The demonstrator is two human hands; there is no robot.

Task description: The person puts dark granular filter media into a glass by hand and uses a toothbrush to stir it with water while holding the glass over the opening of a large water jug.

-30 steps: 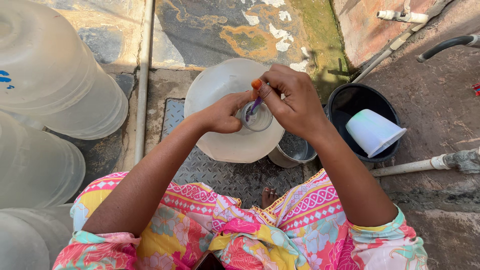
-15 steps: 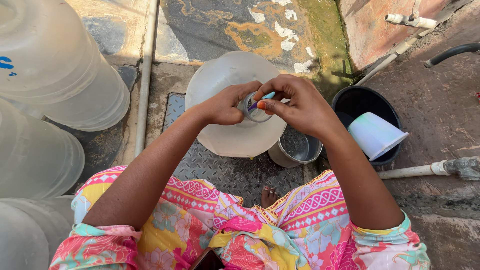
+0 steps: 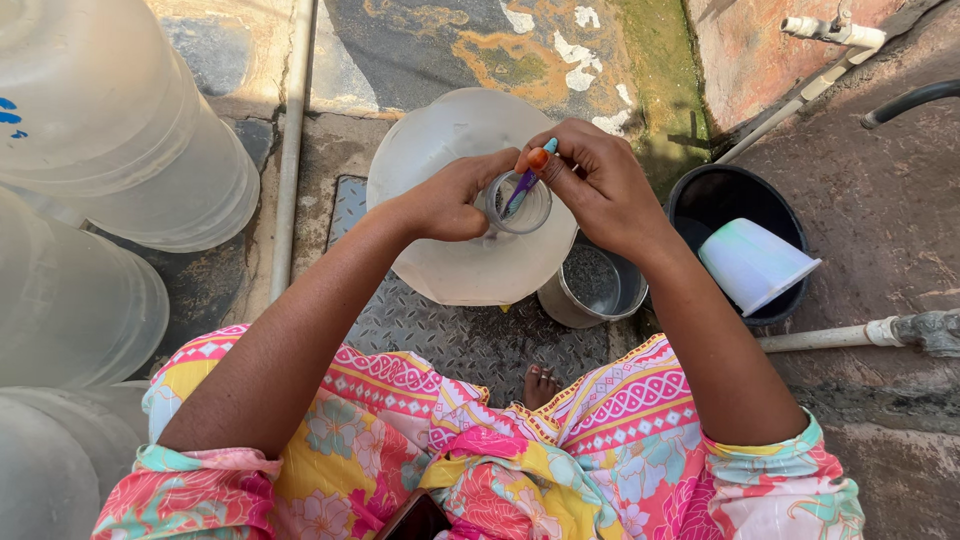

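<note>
A large translucent water jug [image 3: 450, 250] stands upright in front of me on a metal tread plate [image 3: 450, 335]. My left hand [image 3: 450, 200] grips the jug's neck [image 3: 520, 205] at its open mouth. My right hand [image 3: 595, 180] holds a small purple and teal brush [image 3: 528, 178] by its handle, with the brush end poked down into the neck opening. Both my forearms reach forward over my floral dress.
Several big translucent jugs [image 3: 110, 130] are stacked at the left. A steel pot [image 3: 595, 285] sits right of the jug, beside a black bucket [image 3: 715, 195] with a white mug [image 3: 755, 265] in it. A white pipe [image 3: 830, 335] runs along the right; my toes [image 3: 540, 383] show below.
My hands and the jug's mouth sit slightly higher in view. The brush has shifted in my right hand and now points down into the neck.
</note>
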